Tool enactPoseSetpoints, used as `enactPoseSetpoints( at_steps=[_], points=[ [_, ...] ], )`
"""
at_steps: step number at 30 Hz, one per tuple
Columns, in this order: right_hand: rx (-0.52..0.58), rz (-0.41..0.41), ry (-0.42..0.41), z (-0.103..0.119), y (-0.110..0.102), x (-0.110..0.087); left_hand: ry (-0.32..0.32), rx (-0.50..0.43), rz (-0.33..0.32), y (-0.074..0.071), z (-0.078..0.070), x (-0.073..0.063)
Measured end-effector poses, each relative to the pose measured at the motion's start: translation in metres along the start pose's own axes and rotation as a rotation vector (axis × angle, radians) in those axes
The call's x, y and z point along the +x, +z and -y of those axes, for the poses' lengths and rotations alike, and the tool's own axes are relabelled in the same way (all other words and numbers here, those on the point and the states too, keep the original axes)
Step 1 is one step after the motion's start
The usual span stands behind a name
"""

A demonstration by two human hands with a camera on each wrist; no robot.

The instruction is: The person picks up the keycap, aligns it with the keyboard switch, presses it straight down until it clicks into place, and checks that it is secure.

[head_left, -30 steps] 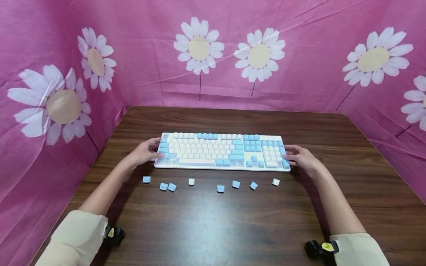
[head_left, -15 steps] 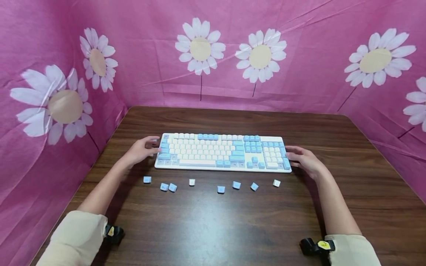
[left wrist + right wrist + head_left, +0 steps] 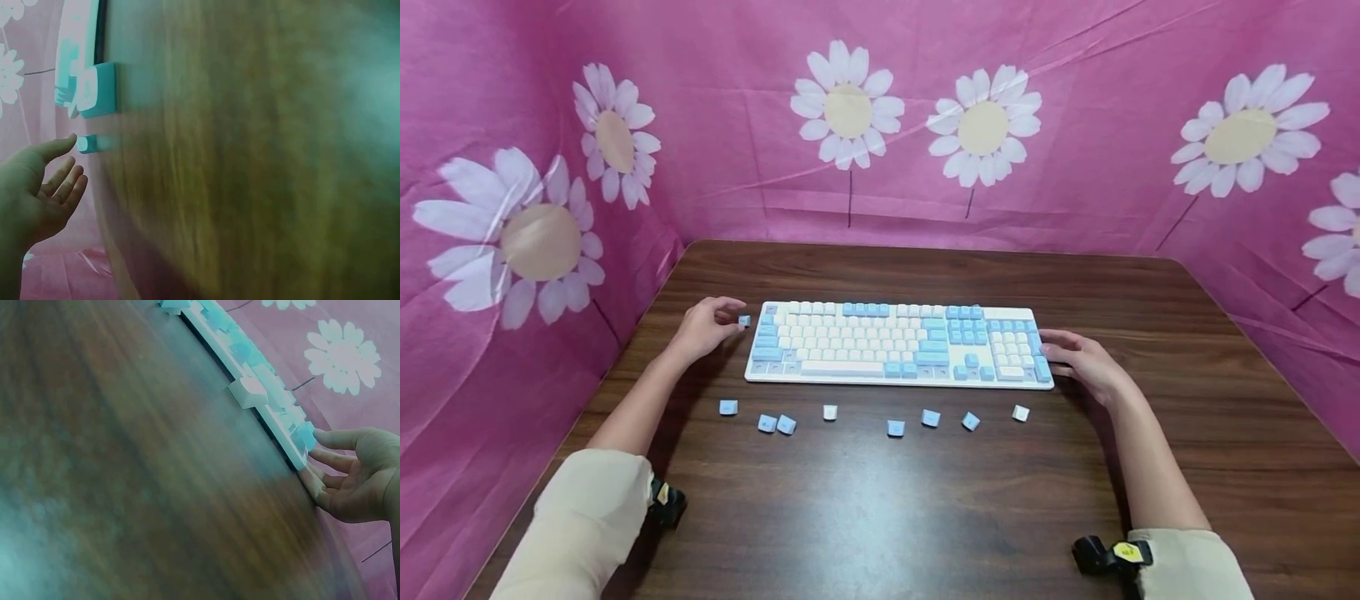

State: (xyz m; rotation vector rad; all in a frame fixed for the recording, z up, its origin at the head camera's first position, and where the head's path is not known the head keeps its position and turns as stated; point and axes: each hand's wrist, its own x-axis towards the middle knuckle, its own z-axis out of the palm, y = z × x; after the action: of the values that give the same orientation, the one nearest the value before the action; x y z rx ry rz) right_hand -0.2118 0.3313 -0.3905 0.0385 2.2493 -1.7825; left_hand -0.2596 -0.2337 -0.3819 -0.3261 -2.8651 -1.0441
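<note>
A white and light-blue keyboard (image 3: 865,368) lies across the table, with bare key positions along its bottom row and at its top left corner. Just off its left end is my left hand (image 3: 703,329), thumb and fingers spread apart. A small blue keycap (image 3: 744,321) sits right at the thumb tip; in the left wrist view this keycap (image 3: 86,144) shows over the wood beyond the thumb. My right hand (image 3: 1086,364) rests against the keyboard's right end with fingers extended. The right wrist view has a fingertip at the blue corner key (image 3: 304,435).
Loose keycaps form a scattered row in front of the keyboard, among them a blue one (image 3: 728,407) at the left and a white one (image 3: 1020,413) at the right. A brown wooden table (image 3: 850,517) carries everything. Pink daisy-print cloth (image 3: 910,200) encloses its back and sides.
My left hand has moved left, away from the keyboard's left end, and the small blue keycap now shows beside its thumb. My right hand stays at the right end.
</note>
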Motion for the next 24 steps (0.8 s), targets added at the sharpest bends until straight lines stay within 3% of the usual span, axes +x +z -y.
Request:
enactPoseSetpoints(
  at_steps=[9,24],
  points=[
    [0.01,-0.007,0.005,-0.001,0.0,0.0,-0.02,0.024,0.063,0.004,0.01,0.009],
    [0.007,-0.019,0.018,-0.002,-0.001,0.001,-0.051,0.038,0.061,0.007,0.012,0.01]
  ],
)
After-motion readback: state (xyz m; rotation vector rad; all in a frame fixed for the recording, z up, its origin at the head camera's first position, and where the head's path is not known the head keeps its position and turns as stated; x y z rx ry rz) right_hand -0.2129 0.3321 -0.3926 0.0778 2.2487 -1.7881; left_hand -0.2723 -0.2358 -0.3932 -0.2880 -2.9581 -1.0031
